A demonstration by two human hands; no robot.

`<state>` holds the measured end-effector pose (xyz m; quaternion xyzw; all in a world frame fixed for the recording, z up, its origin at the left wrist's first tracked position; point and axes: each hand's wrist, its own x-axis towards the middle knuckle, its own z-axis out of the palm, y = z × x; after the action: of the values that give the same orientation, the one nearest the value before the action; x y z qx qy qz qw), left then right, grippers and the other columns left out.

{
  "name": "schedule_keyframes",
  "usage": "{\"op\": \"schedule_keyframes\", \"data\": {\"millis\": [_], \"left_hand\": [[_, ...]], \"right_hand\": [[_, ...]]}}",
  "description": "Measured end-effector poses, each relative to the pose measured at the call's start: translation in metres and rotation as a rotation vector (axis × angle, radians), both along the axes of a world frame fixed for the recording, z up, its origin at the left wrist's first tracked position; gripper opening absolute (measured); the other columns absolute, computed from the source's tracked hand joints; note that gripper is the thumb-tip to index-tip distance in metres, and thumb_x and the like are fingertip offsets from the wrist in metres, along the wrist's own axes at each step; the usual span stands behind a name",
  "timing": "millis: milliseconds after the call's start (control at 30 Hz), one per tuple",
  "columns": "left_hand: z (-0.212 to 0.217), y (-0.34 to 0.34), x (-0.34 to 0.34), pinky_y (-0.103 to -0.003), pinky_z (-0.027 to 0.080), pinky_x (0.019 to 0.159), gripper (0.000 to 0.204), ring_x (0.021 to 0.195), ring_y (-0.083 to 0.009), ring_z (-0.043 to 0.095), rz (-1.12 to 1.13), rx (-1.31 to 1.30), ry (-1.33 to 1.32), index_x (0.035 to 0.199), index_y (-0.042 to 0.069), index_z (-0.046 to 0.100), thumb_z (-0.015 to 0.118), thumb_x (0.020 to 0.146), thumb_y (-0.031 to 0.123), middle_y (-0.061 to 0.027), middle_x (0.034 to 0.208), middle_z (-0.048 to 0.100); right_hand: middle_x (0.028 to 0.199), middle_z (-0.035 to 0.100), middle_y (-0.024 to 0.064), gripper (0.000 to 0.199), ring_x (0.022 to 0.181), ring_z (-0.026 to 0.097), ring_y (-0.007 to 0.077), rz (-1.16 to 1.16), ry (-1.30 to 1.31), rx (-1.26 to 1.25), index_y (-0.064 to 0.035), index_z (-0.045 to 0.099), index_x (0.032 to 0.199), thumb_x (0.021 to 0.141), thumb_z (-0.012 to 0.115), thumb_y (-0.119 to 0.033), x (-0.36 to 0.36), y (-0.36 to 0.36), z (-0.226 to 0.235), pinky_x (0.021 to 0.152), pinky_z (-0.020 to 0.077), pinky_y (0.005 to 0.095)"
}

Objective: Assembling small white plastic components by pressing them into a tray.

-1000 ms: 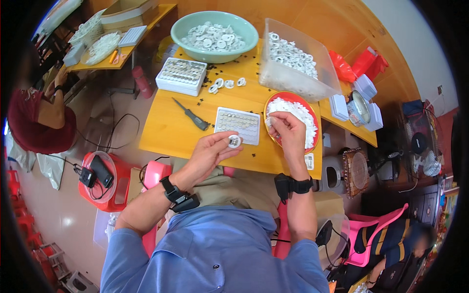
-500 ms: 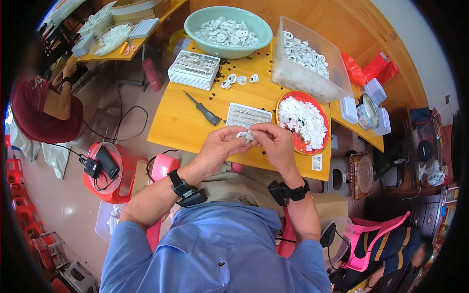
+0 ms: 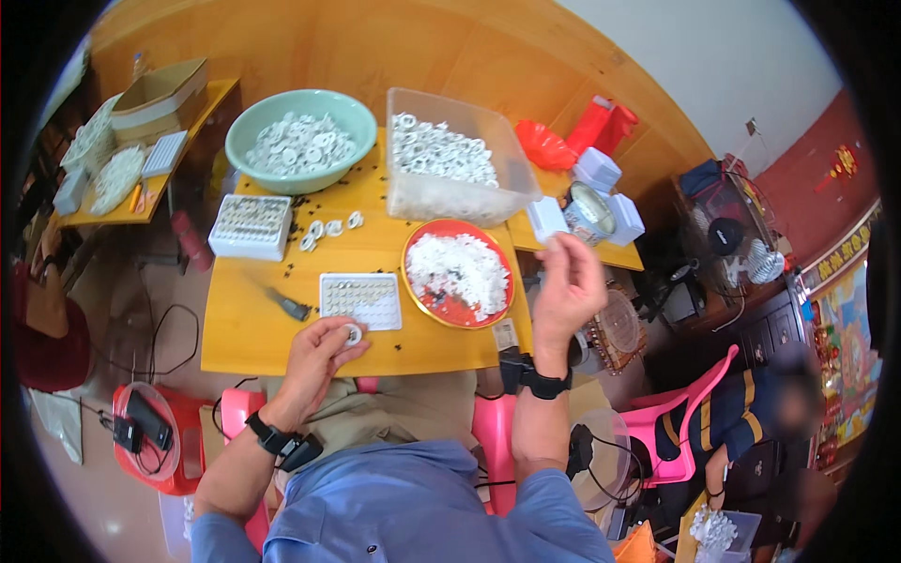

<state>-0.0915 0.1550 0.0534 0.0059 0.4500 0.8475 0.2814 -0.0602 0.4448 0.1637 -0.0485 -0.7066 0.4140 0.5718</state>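
My left hand (image 3: 319, 361) is closed around a small round white plastic part (image 3: 353, 335), just in front of a white tray (image 3: 394, 319) filled with rows of small round metal pieces. My right hand (image 3: 570, 291) is raised off to the right of the table, thumb and fingers pinched together; whatever may be between the tips is too small to make out. Nearest to it on the table is a red round tray (image 3: 474, 321) heaped with small white pieces (image 3: 457, 272). A screwdriver (image 3: 284, 302) lies left of the white tray.
Along the back stand a pale green basin (image 3: 246, 155) and a clear plastic bin (image 3: 450, 199), both holding white parts. Stacked white trays (image 3: 250, 228) and loose white rings (image 3: 333, 228) lie at the left. White boxes (image 3: 547, 218) are on the right-hand table. A co-worker (image 3: 751, 413) sits at lower right.
My hands have parted: the right has lifted away to the right, while the left stays low with the white part. The whole view has swung to the right.
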Motion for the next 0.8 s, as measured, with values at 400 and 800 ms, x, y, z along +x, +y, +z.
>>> {"op": "schedule_keyframes", "data": {"millis": [400,800], "left_hand": [[0.007,-0.002,-0.004,-0.031,0.056,0.090,0.018,0.099,-0.0205,0.067,-0.016,-0.001,0.056,0.112,-0.001,0.061,0.054,0.099,0.010,-0.0138,0.111,0.067],[0.002,-0.010,-0.007,-0.034,0.053,0.097,0.030,0.108,-0.0252,0.065,0.213,0.082,0.006,0.123,-0.007,0.054,0.048,0.102,0.015,-0.0181,0.119,0.063]], "right_hand": [[0.090,0.069,0.0139,0.020,0.080,0.066,0.0304,-0.778,-0.227,0.409,-0.0005,0.070,0.098,0.083,0.071,-0.013,-0.019,0.214,0.086,0.071,0.0516,0.0380],[0.074,0.068,0.0114,0.014,0.061,0.061,0.0176,-0.135,-0.469,0.158,-0.0009,0.072,0.090,0.082,0.069,-0.012,-0.046,0.074,0.032,0.060,0.0480,0.0323]]}}
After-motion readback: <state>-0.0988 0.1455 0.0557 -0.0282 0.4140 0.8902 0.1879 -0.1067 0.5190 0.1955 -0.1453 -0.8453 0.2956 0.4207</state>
